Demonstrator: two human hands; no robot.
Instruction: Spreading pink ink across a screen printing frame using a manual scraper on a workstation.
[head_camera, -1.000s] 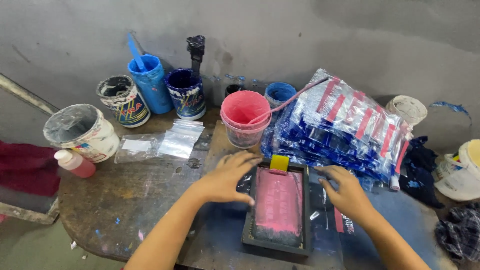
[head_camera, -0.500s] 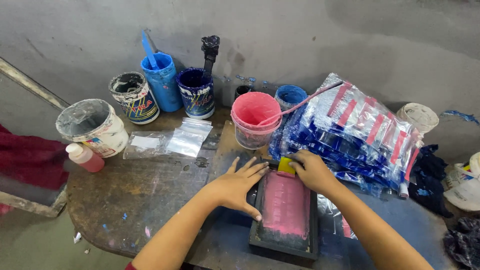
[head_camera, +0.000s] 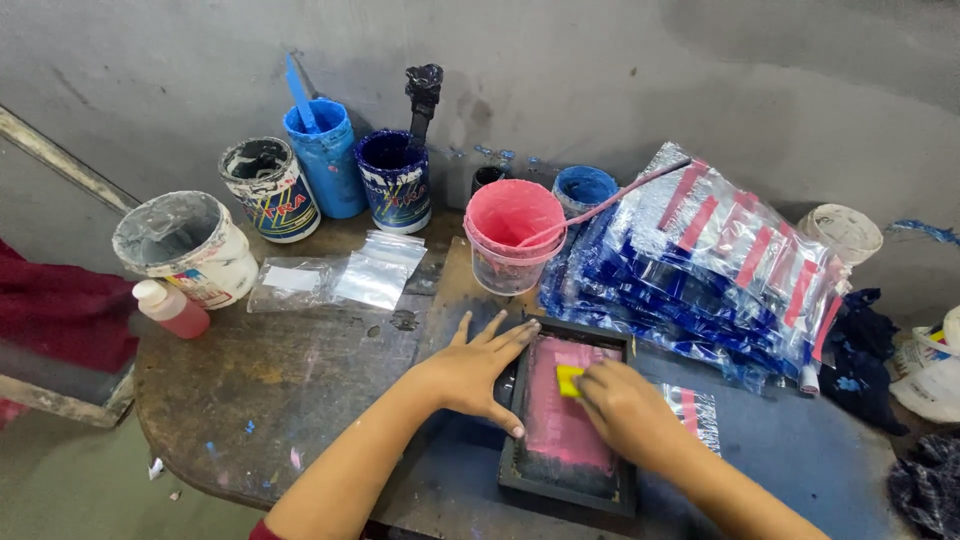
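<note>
We see the left hand (head_camera: 478, 370) lying flat with fingers spread, pressing on the left edge of the black frame (head_camera: 570, 425), which sits on the surface (head_camera: 300, 390) in front of the pink bucket (head_camera: 510, 235). The right hand (head_camera: 625, 410) reaches in from the lower right, wrist low, its grip closed on a small yellow squeegee (head_camera: 568, 380) resting on the frame's pink-inked screen.

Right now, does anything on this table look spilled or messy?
Yes. Blue paint specks dot the table near its front edge, and the pink tub has paint smeared down its side. The white bucket is crusted with dried paint.
</note>
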